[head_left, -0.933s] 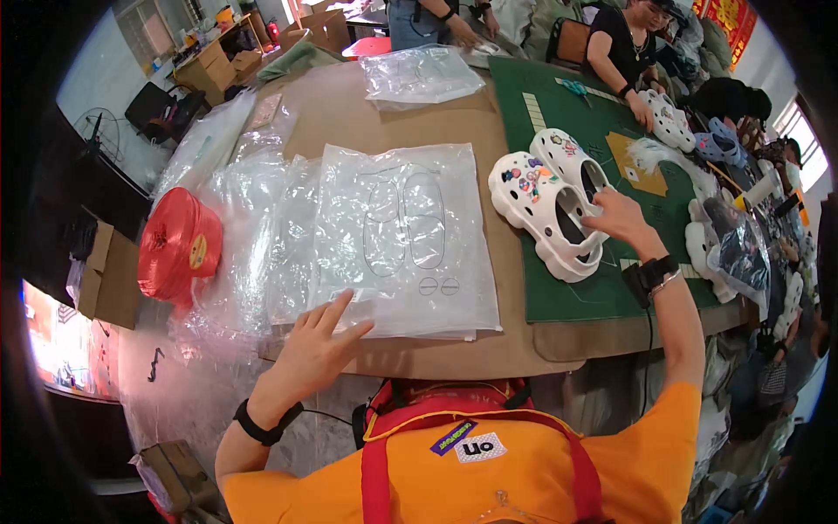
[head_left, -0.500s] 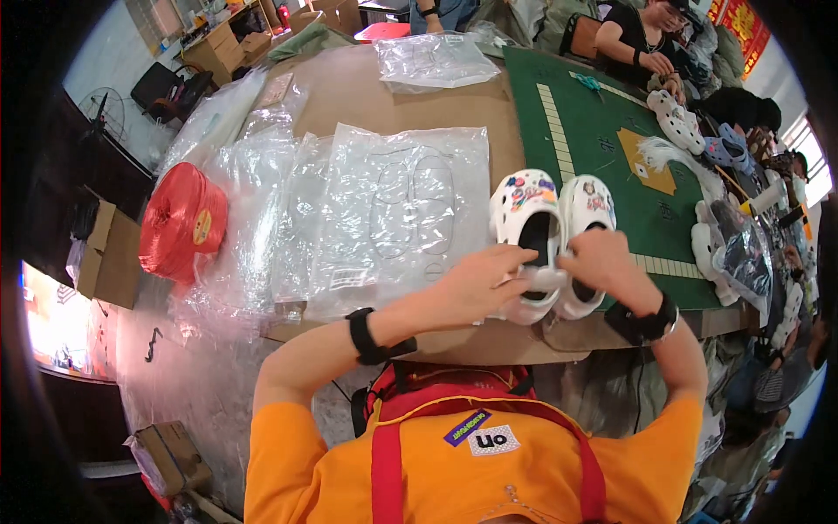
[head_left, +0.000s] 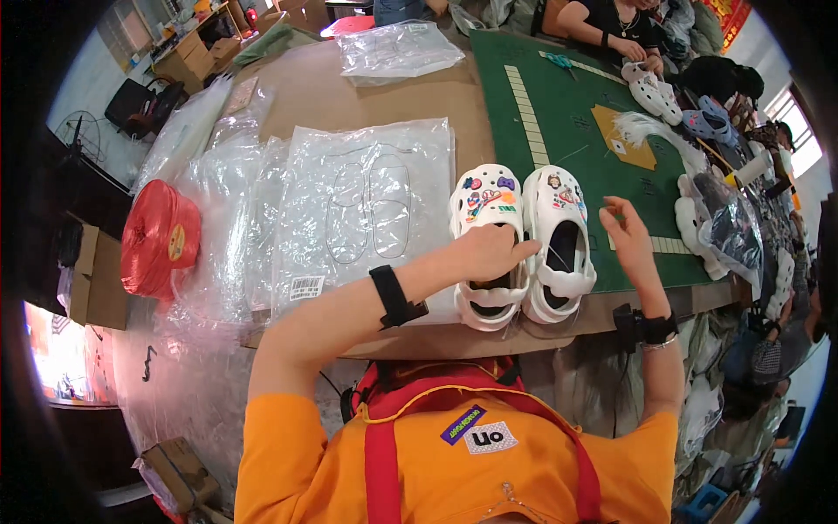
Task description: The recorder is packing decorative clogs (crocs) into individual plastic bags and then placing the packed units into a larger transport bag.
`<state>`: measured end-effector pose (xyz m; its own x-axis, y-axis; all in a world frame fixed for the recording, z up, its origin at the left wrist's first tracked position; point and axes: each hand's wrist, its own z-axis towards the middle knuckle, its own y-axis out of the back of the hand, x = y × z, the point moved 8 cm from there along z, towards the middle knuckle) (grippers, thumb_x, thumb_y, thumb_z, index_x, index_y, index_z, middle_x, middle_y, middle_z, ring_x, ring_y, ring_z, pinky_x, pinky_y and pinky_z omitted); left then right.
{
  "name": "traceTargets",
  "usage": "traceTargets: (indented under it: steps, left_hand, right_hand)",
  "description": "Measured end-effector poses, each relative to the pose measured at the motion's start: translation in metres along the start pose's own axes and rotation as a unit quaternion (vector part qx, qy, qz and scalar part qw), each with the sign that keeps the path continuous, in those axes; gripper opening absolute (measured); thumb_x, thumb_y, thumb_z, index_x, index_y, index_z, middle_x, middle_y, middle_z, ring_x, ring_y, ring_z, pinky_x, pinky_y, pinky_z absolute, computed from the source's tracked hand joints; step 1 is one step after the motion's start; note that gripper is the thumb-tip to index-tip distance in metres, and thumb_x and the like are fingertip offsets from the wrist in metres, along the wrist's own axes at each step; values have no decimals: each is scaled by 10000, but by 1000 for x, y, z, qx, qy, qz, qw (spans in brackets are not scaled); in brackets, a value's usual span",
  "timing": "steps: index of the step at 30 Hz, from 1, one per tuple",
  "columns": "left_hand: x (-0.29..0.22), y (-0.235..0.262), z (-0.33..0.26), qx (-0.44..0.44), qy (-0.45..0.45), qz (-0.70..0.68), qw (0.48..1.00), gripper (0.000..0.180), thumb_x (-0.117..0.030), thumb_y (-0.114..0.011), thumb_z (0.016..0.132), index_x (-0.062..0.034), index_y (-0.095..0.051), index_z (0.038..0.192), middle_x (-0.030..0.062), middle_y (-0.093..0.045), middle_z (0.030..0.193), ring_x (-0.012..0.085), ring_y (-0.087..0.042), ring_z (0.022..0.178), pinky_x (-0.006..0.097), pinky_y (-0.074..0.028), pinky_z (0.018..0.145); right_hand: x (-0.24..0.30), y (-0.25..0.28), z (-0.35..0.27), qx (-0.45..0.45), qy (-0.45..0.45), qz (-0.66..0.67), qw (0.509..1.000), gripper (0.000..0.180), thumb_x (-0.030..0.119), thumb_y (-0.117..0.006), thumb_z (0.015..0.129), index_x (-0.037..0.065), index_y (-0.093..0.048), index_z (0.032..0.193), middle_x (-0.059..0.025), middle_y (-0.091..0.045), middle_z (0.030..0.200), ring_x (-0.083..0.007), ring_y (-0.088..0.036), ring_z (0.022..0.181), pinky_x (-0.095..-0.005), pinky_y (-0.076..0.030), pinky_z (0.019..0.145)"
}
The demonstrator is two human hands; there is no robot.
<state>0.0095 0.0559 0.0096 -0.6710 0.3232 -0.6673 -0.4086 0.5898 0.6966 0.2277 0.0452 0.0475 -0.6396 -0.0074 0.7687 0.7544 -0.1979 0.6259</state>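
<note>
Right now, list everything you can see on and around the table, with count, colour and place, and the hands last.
Clogs: two, white with coloured charms, side by side at the near table edge.
Plastic bags: a stack, clear, flat on the brown table left of the clogs.
More clear bags: a pile, at the far side of the table.
Roll of string: one, red, at the left table edge.
Mat: one, green, under the right clog and beyond.
Other clogs: several, white, far right by a seated person.
Cardboard boxes: brown, on the floor at left.
Left hand: on the left clog's opening, black wristband.
Right hand: raised just right of the right clog, fingers pinched; what it holds is too small to tell.
</note>
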Motion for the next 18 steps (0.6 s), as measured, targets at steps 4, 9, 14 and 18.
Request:
traceTargets:
  steps: [4,9,14,18]
  left_hand:
    - [2,-16,-5,96,64,-151,982,686,-481,-526,783,134,-401,1060,269,-578,922,332,-620,755,389,-480,716]
    - [-6,-14,2,-1,17,-131,991,662,-479,-536,791,138,-416,1000,299,-573,889,359,-601,817,399,-459,740]
    - [2,-10,19,-7,20,-66,998,768,-518,-552,761,190,-409,1019,315,-568,913,383,-589,864,394,-461,756]
    - [6,-15,25,-18,24,-25,999,844,-530,-585,712,215,-397,1061,323,-561,937,400,-581,882,395,-464,782]
  right_hand:
    - [-41,-55,-22,130,-68,152,978,704,270,-571,837,-4,-189,1362,-176,-356,1287,-218,-479,1057,-302,-352,929]
    - [-36,-73,-45,128,-40,146,980,857,140,-560,659,-18,-109,1370,-206,-183,1353,-306,-178,1280,-356,-168,1051]
    - [-34,-76,-53,118,-49,113,985,882,137,-551,635,-20,-83,1366,-233,-203,1326,-339,-153,1273,-386,-149,1054]
    - [-26,-83,-61,121,-34,71,990,900,156,-583,653,-16,-59,1365,-236,-161,1338,-351,-148,1268,-394,-148,1053]
